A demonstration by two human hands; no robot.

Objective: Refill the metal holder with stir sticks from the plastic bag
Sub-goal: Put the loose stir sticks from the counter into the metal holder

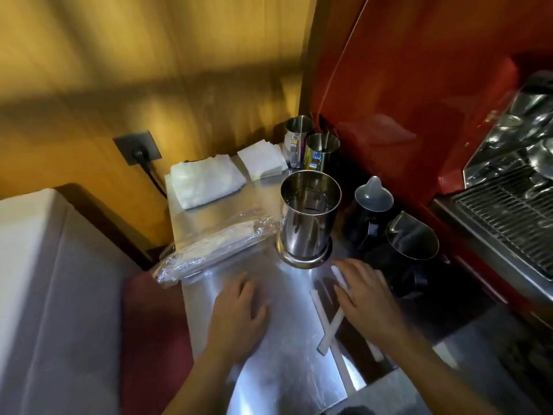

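The shiny metal holder [308, 215] stands upright on the steel counter [287, 369]; its inside looks empty. Left of it lies the clear plastic bag [215, 248] with pale stir sticks inside. Several white stir sticks [327, 322] lie loose and crossed on the counter in front of the holder. My right hand [368, 298] rests flat on top of some of them, fingers spread. My left hand [239, 316] lies flat on the bare counter, just below the bag, holding nothing.
Two steel pitchers [311, 145] stand at the back corner beside folded white cloths [206, 181] and napkins [263, 160]. Dark pitchers [410, 244] sit right of the holder. A red espresso machine with a drip grate [502, 214] fills the right. A wall socket [137, 151] is at left.
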